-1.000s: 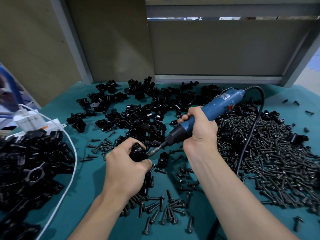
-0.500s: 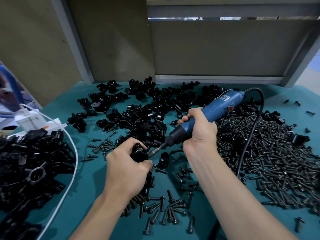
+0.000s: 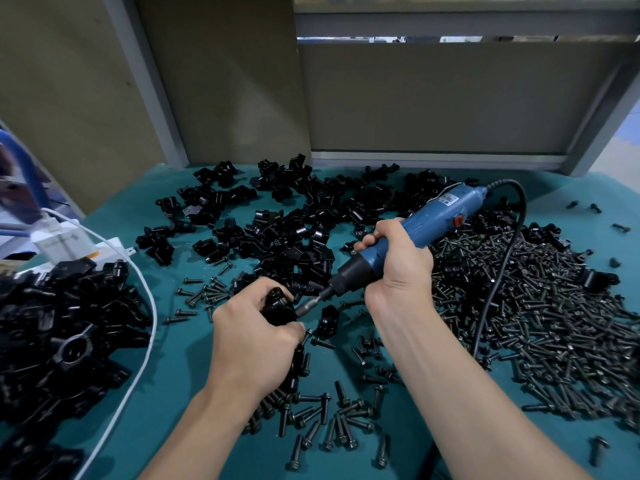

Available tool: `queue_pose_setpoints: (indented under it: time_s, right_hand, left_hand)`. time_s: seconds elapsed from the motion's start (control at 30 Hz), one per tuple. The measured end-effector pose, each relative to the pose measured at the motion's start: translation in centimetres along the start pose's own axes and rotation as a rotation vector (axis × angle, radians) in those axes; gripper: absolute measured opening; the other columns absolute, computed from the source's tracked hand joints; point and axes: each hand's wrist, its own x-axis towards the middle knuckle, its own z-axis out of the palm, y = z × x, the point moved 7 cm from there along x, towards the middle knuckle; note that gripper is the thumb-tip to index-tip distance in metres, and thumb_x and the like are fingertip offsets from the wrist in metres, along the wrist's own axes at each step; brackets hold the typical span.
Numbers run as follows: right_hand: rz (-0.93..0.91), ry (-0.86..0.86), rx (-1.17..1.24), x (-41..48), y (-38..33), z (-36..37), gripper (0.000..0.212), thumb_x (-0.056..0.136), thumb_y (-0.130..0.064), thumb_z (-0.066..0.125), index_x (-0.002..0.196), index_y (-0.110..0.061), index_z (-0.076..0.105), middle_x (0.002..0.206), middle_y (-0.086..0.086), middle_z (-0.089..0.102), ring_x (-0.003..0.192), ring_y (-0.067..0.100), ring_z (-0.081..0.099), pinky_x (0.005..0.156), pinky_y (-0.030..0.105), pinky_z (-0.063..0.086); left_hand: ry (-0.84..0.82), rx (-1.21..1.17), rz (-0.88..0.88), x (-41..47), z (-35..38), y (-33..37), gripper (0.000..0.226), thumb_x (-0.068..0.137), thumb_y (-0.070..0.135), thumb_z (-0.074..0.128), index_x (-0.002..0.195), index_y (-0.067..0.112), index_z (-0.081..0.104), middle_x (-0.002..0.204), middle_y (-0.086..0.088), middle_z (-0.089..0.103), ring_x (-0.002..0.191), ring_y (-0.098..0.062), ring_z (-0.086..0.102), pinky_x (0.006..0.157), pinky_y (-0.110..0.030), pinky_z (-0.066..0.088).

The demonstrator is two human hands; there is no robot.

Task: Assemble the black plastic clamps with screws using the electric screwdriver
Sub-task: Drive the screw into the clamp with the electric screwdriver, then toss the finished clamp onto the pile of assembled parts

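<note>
Teal bench: left hand grips a black clamp; right hand wraps the blue electric screwdriver, bit meeting the clamp's right side.

surface: teal table | loose: black clamps; screws; white cable

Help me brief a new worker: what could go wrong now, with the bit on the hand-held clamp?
1. The bit of the electric screwdriver meets the clamp right beside the thumb of the left hand; a slip could jab it.
2. The clamp is held only by that hand, so it may twist in the grip.
3. The cord lies over the screw pile and might drag screws off.
</note>
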Motion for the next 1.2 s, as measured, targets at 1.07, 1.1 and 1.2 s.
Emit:
queue_pose_setpoints:
  time_s: [1.07,1.1,1.2]
  right_hand:
    - [0.168,-0.172,-0.035,-0.6,-2.2,2.0,0.019,0.087,0.004,0.062,0.095,-0.012,0.058,0.065,0.003,0.055,0.052,0.016,0.051,0.055,0.028,0.052]
    - [0.173,-0.159,-0.046,-0.8,-2.3,2.0,0.018,0.086,0.002,0.063,0.096,-0.012,0.056,0.066,0.003,0.054,0.052,0.016,0.051,0.056,0.028,0.052]
    - [0.132,-0.083,0.023,-0.9,-3.4,1.9,0.018,0.085,-0.001,0.063,0.098,-0.010,0.053,0.068,0.003,0.053,0.054,0.016,0.050,0.056,0.028,0.051]
  left_hand:
    - [-0.339,-0.448,-0.354,0.7,2.0,-0.9,0.026,0.066,-0.015,0.066,0.069,0.009,0.071,0.065,-0.013,0.063,0.046,-0.015,0.046,0.037,-0.020,0.028]
    - [-0.343,-0.450,-0.364,0.7,1.9,-0.9,0.024,0.066,-0.015,0.066,0.070,0.009,0.070,0.066,-0.014,0.064,0.046,-0.014,0.046,0.037,-0.020,0.027]
    - [-0.265,-0.402,-0.368,1.4,0.4,-1.8,0.025,0.065,-0.014,0.067,0.068,0.011,0.070,0.068,-0.014,0.066,0.046,-0.014,0.050,0.036,-0.020,0.027]
